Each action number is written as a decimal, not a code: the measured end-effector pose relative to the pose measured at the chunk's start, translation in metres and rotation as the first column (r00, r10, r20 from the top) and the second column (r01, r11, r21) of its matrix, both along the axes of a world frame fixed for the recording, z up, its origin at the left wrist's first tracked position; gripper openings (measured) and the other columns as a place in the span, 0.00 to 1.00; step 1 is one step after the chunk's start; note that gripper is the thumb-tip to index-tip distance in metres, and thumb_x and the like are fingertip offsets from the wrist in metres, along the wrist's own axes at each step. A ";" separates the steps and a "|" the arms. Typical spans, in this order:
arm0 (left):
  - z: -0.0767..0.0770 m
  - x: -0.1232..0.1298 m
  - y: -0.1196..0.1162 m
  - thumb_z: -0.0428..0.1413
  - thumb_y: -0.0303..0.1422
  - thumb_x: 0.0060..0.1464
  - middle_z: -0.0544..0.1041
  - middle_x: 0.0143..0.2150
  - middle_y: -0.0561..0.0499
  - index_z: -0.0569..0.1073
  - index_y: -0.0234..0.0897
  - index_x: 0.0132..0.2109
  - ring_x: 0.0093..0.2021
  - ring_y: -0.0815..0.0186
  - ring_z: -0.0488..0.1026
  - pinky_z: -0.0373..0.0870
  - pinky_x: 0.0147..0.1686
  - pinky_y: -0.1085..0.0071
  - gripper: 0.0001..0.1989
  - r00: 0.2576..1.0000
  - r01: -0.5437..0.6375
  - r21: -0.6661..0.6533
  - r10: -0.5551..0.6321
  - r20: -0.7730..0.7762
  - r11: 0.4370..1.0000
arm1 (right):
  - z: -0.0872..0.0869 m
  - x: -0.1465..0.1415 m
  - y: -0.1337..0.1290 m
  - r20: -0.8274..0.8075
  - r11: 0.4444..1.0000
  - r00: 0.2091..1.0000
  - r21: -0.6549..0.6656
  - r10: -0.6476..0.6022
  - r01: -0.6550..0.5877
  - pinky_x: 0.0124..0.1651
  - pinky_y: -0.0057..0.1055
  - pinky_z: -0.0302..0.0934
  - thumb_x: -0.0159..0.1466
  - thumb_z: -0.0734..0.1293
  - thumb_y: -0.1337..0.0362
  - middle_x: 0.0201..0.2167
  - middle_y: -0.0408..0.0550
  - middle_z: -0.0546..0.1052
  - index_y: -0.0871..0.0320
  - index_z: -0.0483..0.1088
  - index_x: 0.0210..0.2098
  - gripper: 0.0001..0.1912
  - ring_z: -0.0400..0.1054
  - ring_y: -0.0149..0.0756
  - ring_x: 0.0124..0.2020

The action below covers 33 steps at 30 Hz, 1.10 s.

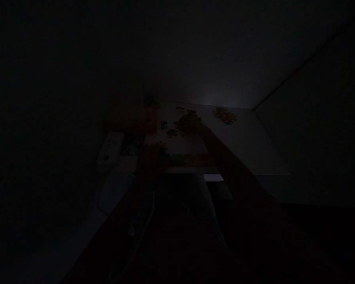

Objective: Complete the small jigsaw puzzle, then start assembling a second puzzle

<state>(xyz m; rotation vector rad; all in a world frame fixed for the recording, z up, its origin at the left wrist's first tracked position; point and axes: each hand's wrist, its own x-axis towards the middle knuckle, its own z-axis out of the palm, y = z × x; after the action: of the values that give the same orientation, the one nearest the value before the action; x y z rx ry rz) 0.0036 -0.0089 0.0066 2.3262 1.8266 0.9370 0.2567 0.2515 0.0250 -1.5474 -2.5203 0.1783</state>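
The picture is very dark. My right hand reaches over the middle of a white table, its fingers bent down among loose jigsaw puzzle pieces; what lies under the fingertips is hidden. A dark green piece and a blue piece lie just left of it, with more pieces beyond. At the near edge, my left hand lies with fingers stretched out by the left end of a joined puzzle strip, which is green turning orange. It seems to hold nothing.
An orange box stands at the left. In front of it are a white device and a dark printed picture. A heap of puzzle pieces lies at the back right. A wall closes off the far side.
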 end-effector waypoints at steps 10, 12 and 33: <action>-0.001 0.001 0.000 0.66 0.49 0.71 0.84 0.66 0.31 0.79 0.35 0.69 0.66 0.40 0.81 0.78 0.70 0.41 0.29 0.999 0.029 -0.005 -0.029 -0.016 1.000 | 0.012 0.004 -0.004 -0.324 0.980 0.934 -0.172 -0.154 0.102 0.64 0.56 0.74 0.78 0.69 0.45 0.57 0.65 0.87 0.57 0.76 0.65 0.26 0.81 0.60 0.59; -0.002 0.001 0.001 0.65 0.50 0.71 0.83 0.68 0.30 0.78 0.34 0.71 0.68 0.38 0.80 0.77 0.71 0.40 0.32 1.000 0.027 -0.013 -0.027 -0.012 1.000 | 0.015 0.008 -0.015 -0.451 0.980 0.885 -0.197 -0.119 0.031 0.62 0.50 0.75 0.78 0.67 0.43 0.55 0.62 0.87 0.57 0.75 0.65 0.28 0.82 0.54 0.56; -0.003 0.004 0.000 0.58 0.55 0.76 0.83 0.66 0.30 0.75 0.35 0.72 0.67 0.38 0.80 0.79 0.69 0.40 0.32 1.000 -0.018 0.011 0.018 0.004 1.000 | -0.008 -0.030 -0.086 -0.578 0.909 0.807 -0.262 0.122 -0.324 0.63 0.48 0.75 0.80 0.61 0.44 0.54 0.56 0.84 0.51 0.73 0.55 0.20 0.78 0.48 0.53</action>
<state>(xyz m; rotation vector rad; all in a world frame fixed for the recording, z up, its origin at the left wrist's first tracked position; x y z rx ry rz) 0.0077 -0.0089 0.0035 2.3163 1.8488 0.9555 0.2263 0.1651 0.0170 -1.0563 -2.2519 1.0072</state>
